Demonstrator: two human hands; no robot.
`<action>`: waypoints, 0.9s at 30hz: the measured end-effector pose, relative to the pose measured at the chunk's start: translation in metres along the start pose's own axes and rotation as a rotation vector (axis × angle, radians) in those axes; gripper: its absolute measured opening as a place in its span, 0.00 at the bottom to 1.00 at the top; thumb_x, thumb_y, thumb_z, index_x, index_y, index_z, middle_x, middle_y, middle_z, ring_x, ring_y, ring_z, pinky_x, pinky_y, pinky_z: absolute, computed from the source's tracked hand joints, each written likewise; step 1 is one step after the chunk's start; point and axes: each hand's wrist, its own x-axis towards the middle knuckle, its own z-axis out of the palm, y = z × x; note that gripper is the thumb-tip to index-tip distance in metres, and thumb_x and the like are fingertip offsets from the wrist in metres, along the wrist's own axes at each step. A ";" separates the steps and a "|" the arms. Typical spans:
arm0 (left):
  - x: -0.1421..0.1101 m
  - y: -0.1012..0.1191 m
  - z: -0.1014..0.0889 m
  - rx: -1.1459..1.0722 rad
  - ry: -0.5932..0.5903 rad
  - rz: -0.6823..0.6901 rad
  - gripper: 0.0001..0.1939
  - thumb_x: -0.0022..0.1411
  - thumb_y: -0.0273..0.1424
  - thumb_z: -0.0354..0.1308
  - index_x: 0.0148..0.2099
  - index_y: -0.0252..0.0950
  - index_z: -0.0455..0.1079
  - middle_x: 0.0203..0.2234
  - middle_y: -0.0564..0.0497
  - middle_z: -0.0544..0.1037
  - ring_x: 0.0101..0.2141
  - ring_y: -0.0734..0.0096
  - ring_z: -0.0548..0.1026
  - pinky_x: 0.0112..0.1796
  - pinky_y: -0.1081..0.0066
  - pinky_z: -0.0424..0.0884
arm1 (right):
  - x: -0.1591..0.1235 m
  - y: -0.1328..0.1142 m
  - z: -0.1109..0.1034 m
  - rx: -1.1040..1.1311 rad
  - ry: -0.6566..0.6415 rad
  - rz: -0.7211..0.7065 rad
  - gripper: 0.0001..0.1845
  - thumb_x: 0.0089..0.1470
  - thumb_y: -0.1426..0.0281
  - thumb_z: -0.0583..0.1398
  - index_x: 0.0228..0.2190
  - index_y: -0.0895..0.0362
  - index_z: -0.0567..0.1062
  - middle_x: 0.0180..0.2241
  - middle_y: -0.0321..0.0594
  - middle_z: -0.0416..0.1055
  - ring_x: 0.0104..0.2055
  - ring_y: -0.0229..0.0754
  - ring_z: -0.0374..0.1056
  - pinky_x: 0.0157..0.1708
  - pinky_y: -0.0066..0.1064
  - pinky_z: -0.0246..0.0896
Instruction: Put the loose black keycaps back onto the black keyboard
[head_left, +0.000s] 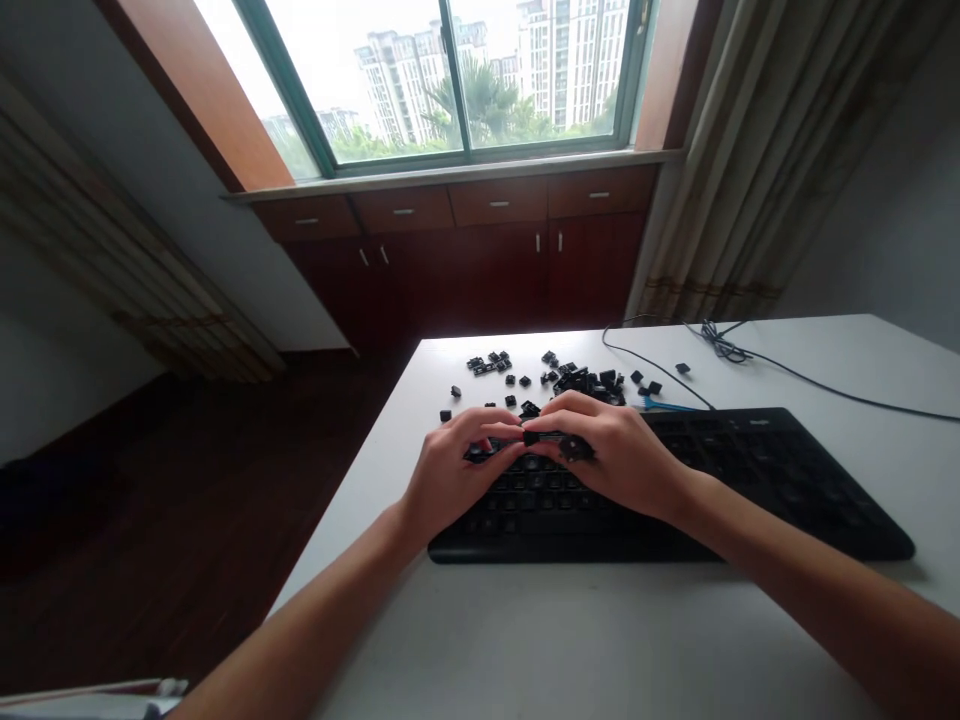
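My left hand and my right hand meet over the left part of a black keyboard. Their fingertips are pinched together around a small black keycap. Another dark piece shows beneath my right hand's fingers; I cannot make out its exact kind. Several keyboard positions below the hands look bare of caps, though shadow blurs them. Just beyond my fingers lies a pile of loose black keycaps.
More loose keycaps are scattered toward the far edge of the white table. A blue tool lies partly hidden behind the keyboard. A black cable runs over the table's right side. Cabinets stand under the window.
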 end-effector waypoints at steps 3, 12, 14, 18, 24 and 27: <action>0.001 0.009 -0.003 0.096 -0.053 0.006 0.11 0.65 0.35 0.63 0.50 0.43 0.72 0.43 0.53 0.80 0.43 0.68 0.79 0.44 0.69 0.76 | -0.007 0.004 -0.009 -0.016 0.027 -0.006 0.14 0.64 0.67 0.60 0.50 0.52 0.76 0.48 0.42 0.76 0.41 0.41 0.76 0.40 0.32 0.72; -0.047 0.052 0.002 0.543 -0.298 0.003 0.21 0.72 0.37 0.50 0.63 0.40 0.65 0.59 0.40 0.66 0.59 0.51 0.64 0.57 0.50 0.63 | -0.047 0.016 -0.029 -0.137 0.063 0.004 0.13 0.63 0.69 0.60 0.49 0.53 0.77 0.46 0.42 0.78 0.39 0.42 0.77 0.40 0.33 0.73; -0.056 0.055 0.004 0.609 -0.308 0.000 0.24 0.71 0.37 0.51 0.66 0.40 0.62 0.60 0.39 0.65 0.59 0.49 0.63 0.56 0.50 0.63 | -0.050 0.016 -0.030 -0.123 0.086 0.019 0.13 0.64 0.68 0.60 0.49 0.53 0.77 0.46 0.42 0.78 0.38 0.41 0.77 0.40 0.33 0.73; -0.061 0.057 0.006 0.666 -0.301 -0.006 0.25 0.70 0.36 0.52 0.67 0.43 0.61 0.60 0.40 0.64 0.58 0.49 0.64 0.54 0.51 0.64 | -0.051 0.015 -0.031 -0.124 0.080 0.028 0.14 0.64 0.68 0.59 0.50 0.54 0.76 0.47 0.42 0.77 0.39 0.42 0.77 0.40 0.33 0.73; -0.058 0.058 0.007 0.652 -0.310 0.014 0.25 0.70 0.36 0.53 0.67 0.42 0.61 0.60 0.39 0.63 0.57 0.49 0.64 0.54 0.52 0.65 | -0.054 0.016 -0.029 -0.121 0.080 0.041 0.14 0.64 0.68 0.59 0.51 0.53 0.76 0.48 0.40 0.78 0.41 0.41 0.77 0.43 0.33 0.72; -0.057 0.061 0.012 0.651 -0.312 0.047 0.26 0.70 0.36 0.54 0.68 0.44 0.60 0.61 0.39 0.62 0.57 0.49 0.63 0.55 0.50 0.65 | -0.053 0.016 -0.026 -0.113 0.078 0.052 0.14 0.64 0.70 0.60 0.50 0.53 0.76 0.47 0.40 0.79 0.41 0.42 0.77 0.43 0.33 0.72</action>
